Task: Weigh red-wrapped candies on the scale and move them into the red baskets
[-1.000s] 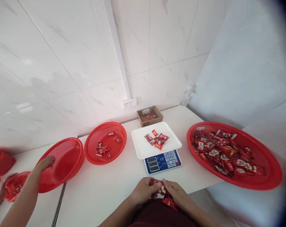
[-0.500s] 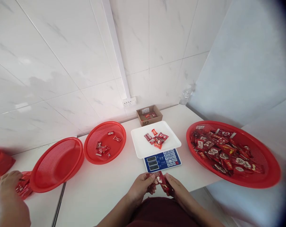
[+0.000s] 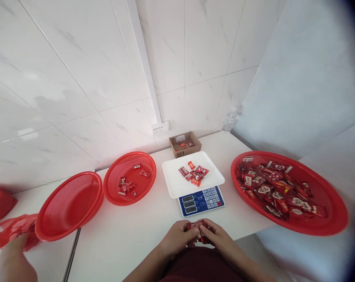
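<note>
My left hand (image 3: 179, 236) and my right hand (image 3: 217, 234) meet at the table's front edge, both closed on dark red candy packets (image 3: 197, 226). The thumbs press on the front of the packets, and the fingers behind are mostly hidden. How many packets they hold I cannot tell. Just beyond stands a blue digital scale (image 3: 201, 200) with a white tray (image 3: 173, 168) on top. Several red wrapped candies (image 3: 195, 174) lie in a loose group on that tray.
At right, a large red basket (image 3: 338, 213) holds many candy packets. Left of the scale are a red basket (image 3: 146, 158) with several candies and another red basket (image 3: 70, 203). A small cardboard box (image 3: 191, 150) and clear bottle (image 3: 230, 120) stand behind. A co-worker's hand (image 3: 17, 244) handles red bags (image 3: 11, 229).
My hands have drawn closer together, and the packets now overlap between them. At far left, the co-worker's hand has shifted and a red bag is spread out more.
</note>
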Demonstrator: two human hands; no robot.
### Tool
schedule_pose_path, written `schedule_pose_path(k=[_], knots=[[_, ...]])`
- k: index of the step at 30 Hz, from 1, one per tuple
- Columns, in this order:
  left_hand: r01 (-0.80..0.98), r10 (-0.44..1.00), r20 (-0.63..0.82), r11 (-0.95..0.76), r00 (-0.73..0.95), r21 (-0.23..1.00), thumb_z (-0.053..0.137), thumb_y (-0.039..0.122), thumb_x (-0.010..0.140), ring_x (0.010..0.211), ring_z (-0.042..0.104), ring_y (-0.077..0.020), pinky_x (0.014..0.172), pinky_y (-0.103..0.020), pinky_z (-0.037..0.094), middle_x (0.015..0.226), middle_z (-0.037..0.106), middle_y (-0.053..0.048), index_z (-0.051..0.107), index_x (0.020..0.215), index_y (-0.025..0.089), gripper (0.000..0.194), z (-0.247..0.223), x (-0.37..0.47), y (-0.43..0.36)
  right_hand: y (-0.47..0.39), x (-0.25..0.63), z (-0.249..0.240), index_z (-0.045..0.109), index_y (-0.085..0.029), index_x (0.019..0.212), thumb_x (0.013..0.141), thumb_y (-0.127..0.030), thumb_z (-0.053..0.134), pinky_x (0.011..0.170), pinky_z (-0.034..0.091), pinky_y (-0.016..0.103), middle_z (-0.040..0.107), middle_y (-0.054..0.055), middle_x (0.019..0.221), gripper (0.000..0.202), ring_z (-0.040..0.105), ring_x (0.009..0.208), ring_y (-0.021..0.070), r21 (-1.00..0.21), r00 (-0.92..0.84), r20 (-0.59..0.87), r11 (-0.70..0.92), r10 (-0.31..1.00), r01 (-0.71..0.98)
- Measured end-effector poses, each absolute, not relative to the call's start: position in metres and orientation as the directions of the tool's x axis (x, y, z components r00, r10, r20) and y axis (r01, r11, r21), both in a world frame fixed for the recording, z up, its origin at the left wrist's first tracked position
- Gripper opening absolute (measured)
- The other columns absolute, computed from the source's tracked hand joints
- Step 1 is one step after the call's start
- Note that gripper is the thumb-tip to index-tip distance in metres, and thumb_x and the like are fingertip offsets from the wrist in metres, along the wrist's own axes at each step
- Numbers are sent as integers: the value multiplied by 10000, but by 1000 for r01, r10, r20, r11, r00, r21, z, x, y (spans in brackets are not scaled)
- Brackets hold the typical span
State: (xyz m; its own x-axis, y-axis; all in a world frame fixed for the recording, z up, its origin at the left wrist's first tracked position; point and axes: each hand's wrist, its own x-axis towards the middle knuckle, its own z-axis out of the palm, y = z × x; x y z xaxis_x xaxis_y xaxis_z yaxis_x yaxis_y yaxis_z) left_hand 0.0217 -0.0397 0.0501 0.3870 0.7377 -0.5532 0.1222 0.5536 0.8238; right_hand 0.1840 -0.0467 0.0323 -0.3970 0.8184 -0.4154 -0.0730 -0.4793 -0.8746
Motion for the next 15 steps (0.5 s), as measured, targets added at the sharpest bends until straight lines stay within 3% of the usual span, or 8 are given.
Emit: schedule_pose_path(k=[4,10,15], knots=[[108,753,-537,541,380,834,650,453,662,553,494,-89,559,-248,397,666,553,17,486,824,151,380,44,19,-41,-47,184,33,571,-190,840,709,-564,584,763,460,316,604,17,832,397,569,778,154,-846,-368,-448,-519,815,-120],[100,782,-516,516,350,851,682,295,634,617,517,-90,549,-228,417,792,564,6,412,842,181,359,42,18,-44,-48,182,32,547,-184,825,699,-542,609,737,468,326,585,0,765,385,563,723,144,-810,-357,-450,-543,818,-222],[53,778,-521,539,350,841,654,202,620,589,508,-80,535,-232,420,803,553,9,403,889,183,369,44,20,-44,-48,182,33,539,-180,820,700,-547,601,722,468,329,595,9,779,391,572,721,155,-823,-347,-444,-529,826,-207]])
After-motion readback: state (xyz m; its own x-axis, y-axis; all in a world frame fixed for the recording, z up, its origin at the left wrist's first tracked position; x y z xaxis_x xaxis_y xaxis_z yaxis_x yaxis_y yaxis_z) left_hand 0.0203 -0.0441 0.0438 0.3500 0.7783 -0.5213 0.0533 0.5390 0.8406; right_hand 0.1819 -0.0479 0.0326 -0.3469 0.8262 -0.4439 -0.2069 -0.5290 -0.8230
